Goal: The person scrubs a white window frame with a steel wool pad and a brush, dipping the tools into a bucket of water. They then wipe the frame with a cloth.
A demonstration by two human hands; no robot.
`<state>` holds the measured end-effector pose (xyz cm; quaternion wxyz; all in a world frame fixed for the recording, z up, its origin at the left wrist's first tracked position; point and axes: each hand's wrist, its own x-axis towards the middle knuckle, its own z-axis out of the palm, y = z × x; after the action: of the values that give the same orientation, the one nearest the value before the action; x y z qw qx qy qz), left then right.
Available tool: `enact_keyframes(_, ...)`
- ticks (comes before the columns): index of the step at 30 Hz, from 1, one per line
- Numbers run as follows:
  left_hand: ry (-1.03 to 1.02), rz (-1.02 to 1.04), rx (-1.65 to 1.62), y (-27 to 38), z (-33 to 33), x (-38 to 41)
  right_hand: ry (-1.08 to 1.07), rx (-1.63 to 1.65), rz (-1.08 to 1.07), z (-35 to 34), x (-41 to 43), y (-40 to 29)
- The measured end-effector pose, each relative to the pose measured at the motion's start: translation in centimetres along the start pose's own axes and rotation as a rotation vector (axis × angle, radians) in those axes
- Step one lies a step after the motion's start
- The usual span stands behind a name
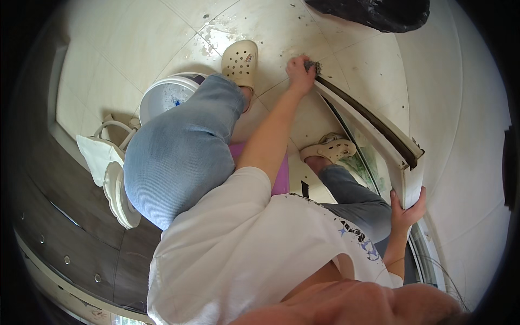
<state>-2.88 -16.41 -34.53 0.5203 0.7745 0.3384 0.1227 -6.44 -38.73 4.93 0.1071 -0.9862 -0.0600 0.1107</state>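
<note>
My left hand (300, 75) is closed around a dark grey scouring pad (313, 67), which touches the far end of a long white-framed glass panel (367, 124). A dirty brown channel runs along the frame's upper edge. My right hand (408, 209) grips the near corner of the frame, thumb on one side and fingers on the other. The panel stands tilted beside my leg, with green showing in its glass (365, 162). To my left, a white bucket (162, 99) holds sudsy water and something blue, partly hidden by my knee.
Water and dark debris lie on the tiled floor (217, 34). A black plastic bag (378, 14) is at the far side. White parts (122, 195) lean near the bucket by a dark cabinet (77, 235). A purple object (281, 174) is beneath me, and a pale wall rises on the right.
</note>
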Motion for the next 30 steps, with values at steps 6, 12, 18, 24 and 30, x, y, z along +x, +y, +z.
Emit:
enact_keyframes(6,-0.098,-0.115,-0.171,2.1,-2.5,-1.3,0.034,0.017,0.01,0.3,0.4,-0.7)
enact_keyframes(12,-0.278,-0.013,-0.022,5.6,-5.4,-0.7,0.083,-0.029,0.038,-0.3,1.4,-2.0)
enact_keyframes(18,-0.423,-0.113,-0.248,9.3,-7.9,-0.6,0.096,-0.09,0.009,-0.4,1.9,-1.8)
enact_keyframes(24,-0.596,-0.049,-0.39,18.0,-12.6,-0.7,0.12,-0.129,-0.007,-0.3,1.4,-1.9)
enact_keyframes(30,-0.71,0.114,-0.545,27.6,-17.5,-1.7,0.15,-0.174,-0.01,-0.4,0.9,-2.2)
